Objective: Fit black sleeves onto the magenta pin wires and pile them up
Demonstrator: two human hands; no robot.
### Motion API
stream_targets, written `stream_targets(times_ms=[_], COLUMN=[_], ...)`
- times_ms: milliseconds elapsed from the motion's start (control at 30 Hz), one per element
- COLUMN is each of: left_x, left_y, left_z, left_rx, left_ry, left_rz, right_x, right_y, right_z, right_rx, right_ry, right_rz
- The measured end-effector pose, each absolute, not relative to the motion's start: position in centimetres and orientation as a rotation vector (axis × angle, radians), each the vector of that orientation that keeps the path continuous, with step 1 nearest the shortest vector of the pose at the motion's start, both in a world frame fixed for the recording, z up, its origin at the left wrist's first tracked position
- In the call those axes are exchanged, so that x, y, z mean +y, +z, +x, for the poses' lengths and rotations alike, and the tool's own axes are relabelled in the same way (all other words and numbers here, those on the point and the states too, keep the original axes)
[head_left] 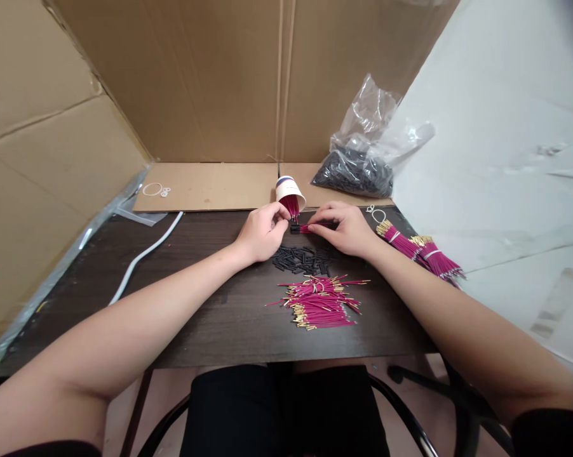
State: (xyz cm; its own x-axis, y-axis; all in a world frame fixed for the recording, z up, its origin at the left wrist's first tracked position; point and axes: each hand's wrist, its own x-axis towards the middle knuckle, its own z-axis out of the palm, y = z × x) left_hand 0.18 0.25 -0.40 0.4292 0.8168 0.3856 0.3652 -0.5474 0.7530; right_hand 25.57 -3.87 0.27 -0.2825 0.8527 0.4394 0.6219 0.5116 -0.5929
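Observation:
My left hand (266,232) is closed in a pinch at the mouth of a tipped paper cup (286,186). Its fingertips hide whatever they hold. Inside the cup lie magenta wires (290,204), their ends sticking out toward me. My right hand (347,230) pinches a few magenta wires with black sleeves (296,229) on their ends, which point left toward my other hand. Just below both hands is a loose pile of short black sleeves (302,259). Nearer to me lies a heap of magenta wires (322,311) with gold-coloured ends, a white band on top.
A clear plastic bag (356,168) of black pieces rests at the back right on a cardboard strip (210,184). Banded magenta wire bundles (432,254) lie by the right edge. A white cable (141,257) crosses the left side. Cardboard walls (195,82) enclose the table (210,317).

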Motion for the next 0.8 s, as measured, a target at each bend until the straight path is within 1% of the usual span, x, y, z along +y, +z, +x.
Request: stream_targets(times_ms=[433,633,800], left_x=[0.1,0.1,0.1], left_y=[-0.4,-0.5,-0.5], left_z=[0.3,0.2,0.2], left_rx=[0.999,0.986,1.01], left_ry=[0.967,0.973,0.958], left_rz=[2.191,2.204,2.202], right_x=[-3.8,-3.3,-2.7], right_y=[0.3,0.4,0.2], right_z=[25.9,27.4,27.9], right_rx=[-2.102,-2.249,-2.31], right_ry=[0.392,0.355,0.395], right_rz=[-1.222,-1.316,-1.385])
